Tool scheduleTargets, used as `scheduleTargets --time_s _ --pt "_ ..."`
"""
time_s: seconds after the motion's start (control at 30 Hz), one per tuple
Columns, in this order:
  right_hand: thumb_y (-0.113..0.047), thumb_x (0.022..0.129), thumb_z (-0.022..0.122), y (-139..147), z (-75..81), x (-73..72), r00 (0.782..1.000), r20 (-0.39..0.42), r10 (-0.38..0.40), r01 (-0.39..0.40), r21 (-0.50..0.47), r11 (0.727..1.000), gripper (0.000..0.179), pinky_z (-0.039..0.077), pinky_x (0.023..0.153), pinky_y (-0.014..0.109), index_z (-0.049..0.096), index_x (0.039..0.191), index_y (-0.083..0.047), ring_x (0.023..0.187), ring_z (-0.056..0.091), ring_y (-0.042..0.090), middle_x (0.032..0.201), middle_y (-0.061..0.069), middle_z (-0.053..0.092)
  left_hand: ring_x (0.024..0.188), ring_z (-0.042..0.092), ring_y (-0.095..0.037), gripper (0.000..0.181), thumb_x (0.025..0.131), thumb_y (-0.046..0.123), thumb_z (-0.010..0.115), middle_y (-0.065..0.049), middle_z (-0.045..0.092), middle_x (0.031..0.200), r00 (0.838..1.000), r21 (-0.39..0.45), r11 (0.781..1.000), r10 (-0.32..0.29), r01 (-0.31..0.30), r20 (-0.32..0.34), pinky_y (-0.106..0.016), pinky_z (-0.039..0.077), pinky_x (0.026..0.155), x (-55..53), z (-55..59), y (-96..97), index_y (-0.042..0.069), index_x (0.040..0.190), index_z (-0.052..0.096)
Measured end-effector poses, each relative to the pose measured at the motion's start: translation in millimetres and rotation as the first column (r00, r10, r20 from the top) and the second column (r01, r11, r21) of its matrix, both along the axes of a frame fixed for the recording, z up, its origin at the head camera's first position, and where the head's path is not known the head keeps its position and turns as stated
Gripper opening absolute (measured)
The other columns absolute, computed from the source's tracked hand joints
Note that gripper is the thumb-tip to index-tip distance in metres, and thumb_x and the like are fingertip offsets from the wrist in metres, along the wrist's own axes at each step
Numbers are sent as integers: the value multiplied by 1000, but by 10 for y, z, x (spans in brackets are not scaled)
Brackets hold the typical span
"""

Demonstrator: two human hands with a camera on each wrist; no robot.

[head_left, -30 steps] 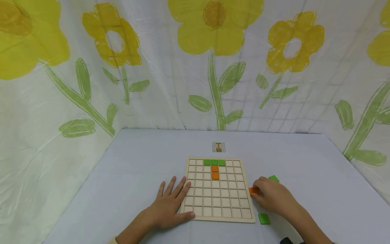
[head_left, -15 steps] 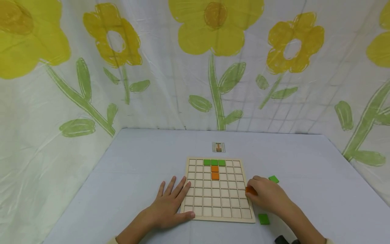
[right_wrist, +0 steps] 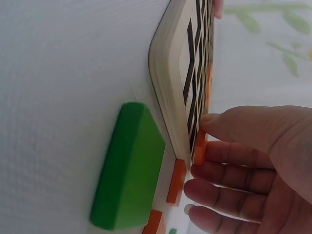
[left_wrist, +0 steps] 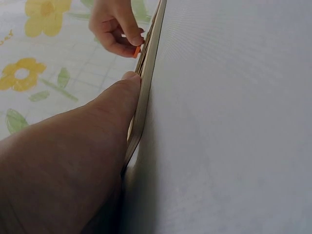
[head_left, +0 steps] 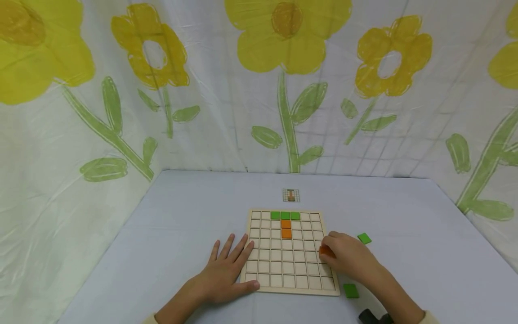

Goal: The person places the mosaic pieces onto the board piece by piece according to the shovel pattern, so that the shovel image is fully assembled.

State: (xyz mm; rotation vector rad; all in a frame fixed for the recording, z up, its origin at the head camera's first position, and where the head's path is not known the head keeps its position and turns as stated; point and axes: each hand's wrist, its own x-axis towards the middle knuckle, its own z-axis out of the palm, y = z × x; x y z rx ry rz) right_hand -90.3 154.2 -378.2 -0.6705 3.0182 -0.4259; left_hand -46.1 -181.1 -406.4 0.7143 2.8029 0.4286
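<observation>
A wooden grid board [head_left: 275,281] lies on the table. Three green tiles [head_left: 285,216] fill part of its far row, with two orange tiles [head_left: 286,233] in a column below the middle one. My left hand [head_left: 222,275] rests with spread fingers on the board's left edge; its thumb [left_wrist: 124,92] lies along the near rim in the left wrist view. Over the right edge, my right hand [head_left: 351,254] pinches an orange square tile [right_wrist: 200,147] between thumb and fingers. Two more orange tiles [right_wrist: 176,181] sit beside the board in the right wrist view, hidden under this hand from above.
Loose green tiles lie right of the board, one nearer me [head_left: 350,290] and one farther off [head_left: 364,238]. A small card [head_left: 291,195] with a printed grid pattern lies beyond the board. A flower-printed cloth [head_left: 210,135] hangs behind the table.
My right hand has carried the orange tile leftward from beside the board to over its right-hand squares. The left hand has stayed in place.
</observation>
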Motion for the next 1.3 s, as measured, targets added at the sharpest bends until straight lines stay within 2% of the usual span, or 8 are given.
scheduleTargets --time_s 0.3,0.53,1.03,1.3 --pt "-19 84 81 -47 -38 -29 997 -56 58 -58 6 998 13 43 57 24 70 85 -13 66 47 7 76 -10 55 151 -5 -40 98 91 80 37 -6 3 168 1000 -6 1000 6 -6 -2 -69 -1 111 -16 -40 -7 16 162 17" --pt "-19 83 82 -81 -70 -66 995 -75 65 -64 19 998 14 42 56 24 69 83 -14 64 45 7 76 -10 53 151 -4 -41 97 92 78 38 -6 4 168 1000 -4 1000 0 0 -6 -69 -1 111 -3 -24 -6 15 162 18" --pt "-18 83 83 -178 -33 -101 993 -56 105 -106 -13 994 14 42 55 23 69 81 -14 65 45 7 77 -10 54 151 -3 -41 96 92 78 39 -6 4 168 1000 9 1000 0 0 -12 -69 -1 111 -3 -31 -12 15 162 18" --pt "-18 84 82 -244 -28 -121 992 -38 123 -124 -10 992 17 40 54 24 66 80 -15 64 43 9 74 -10 49 151 -3 -41 97 91 79 39 -6 5 168 1000 -2 1000 0 0 -11 -69 -1 111 -11 -25 -3 15 162 18"
